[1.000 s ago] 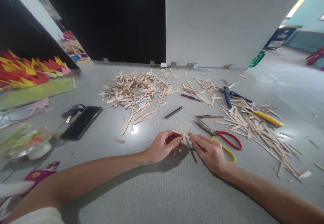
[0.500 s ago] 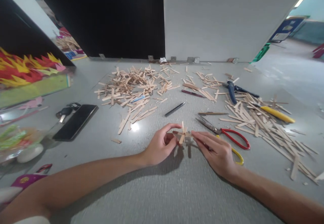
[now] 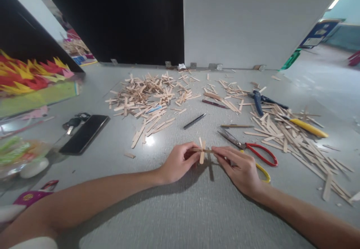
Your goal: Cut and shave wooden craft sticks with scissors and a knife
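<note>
Between my hands, just above the grey surface, is a small cross-shaped piece of wooden sticks (image 3: 201, 156). My left hand (image 3: 180, 162) pinches its left end between thumb and fingers. On the opposite end, my right hand (image 3: 239, 168) has its fingertips closed on the stick. Scissors (image 3: 239, 144) with one red and one yellow handle lie open beside my right hand, the yellow loop partly behind it. A dark pen (image 3: 194, 121) rests beyond my hands, with a thin stick-like tool (image 3: 236, 126) to its right.
Loose wooden sticks (image 3: 298, 144) spread across the right, with blue-handled pliers (image 3: 257, 102) and a yellow-handled tool (image 3: 309, 128). A pile of joined sticks (image 3: 146, 89) lies at the back. Left are a phone (image 3: 84, 134) and keys (image 3: 71, 124). A black and white panel (image 3: 236, 24) stands behind.
The cross-shaped piece has turned slightly and shifted a little left. My left fingers, more spread before, have closed on its left end. My right hand stays nearly in place.
</note>
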Available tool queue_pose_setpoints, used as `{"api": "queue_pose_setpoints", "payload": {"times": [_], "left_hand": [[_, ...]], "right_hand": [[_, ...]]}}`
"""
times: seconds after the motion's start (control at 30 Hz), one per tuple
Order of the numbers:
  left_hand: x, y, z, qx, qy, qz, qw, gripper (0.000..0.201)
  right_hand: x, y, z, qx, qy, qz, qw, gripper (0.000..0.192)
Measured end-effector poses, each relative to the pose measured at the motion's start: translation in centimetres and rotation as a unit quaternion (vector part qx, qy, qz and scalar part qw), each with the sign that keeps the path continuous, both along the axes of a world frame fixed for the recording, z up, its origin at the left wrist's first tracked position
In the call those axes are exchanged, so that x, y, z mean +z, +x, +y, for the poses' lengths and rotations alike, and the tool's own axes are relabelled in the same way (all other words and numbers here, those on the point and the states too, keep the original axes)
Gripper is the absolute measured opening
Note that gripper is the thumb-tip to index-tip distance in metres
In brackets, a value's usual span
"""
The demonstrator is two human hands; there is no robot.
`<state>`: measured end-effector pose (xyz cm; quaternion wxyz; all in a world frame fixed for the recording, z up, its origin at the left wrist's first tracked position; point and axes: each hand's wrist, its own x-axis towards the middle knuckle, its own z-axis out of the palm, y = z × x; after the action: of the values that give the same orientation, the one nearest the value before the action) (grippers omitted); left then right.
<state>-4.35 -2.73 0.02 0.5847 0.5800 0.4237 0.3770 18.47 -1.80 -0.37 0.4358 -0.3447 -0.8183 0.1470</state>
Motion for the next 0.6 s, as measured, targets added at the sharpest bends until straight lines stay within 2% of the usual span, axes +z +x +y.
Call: {"api": "queue_pose_setpoints", "payload": {"times": [0.1, 0.23, 0.3, 0.37, 0.5, 0.6], "left_hand": [[-0.1, 0.1, 0.0, -0.006, 0.025, 0.018, 1.0, 0.043], [0.0, 0.2, -0.1, 0.01, 0.032, 0.029, 0.999, 0.041], [0.9, 0.0, 0.0, 0.034, 0.033, 0.044, 0.998, 0.038], [2.5, -0.8, 0.5, 0.057, 0.081, 0.093, 0.991, 0.034], [6.2, -3.9, 3.0, 0.112, 0.209, 0.226, 0.945, 0.028], [7.2, -7.1, 6.0, 0.217, 0.267, 0.352, 0.871, 0.028]], "right_hand": [[-0.2, -0.1, 0.0, -0.013, 0.001, 0.008, 1.0, 0.033], [-0.7, -0.2, 0.1, -0.042, -0.03, 0.024, 0.998, 0.062], [-0.9, -0.2, 0.2, -0.046, -0.04, 0.021, 0.998, 0.062], [-1.1, -0.2, 0.3, -0.046, -0.047, 0.014, 0.998, 0.057], [-1.3, 0.0, 0.5, -0.039, -0.06, 0.0, 0.997, 0.05], [-1.3, 0.0, 0.6, -0.039, -0.069, -0.012, 0.997, 0.047]]}}
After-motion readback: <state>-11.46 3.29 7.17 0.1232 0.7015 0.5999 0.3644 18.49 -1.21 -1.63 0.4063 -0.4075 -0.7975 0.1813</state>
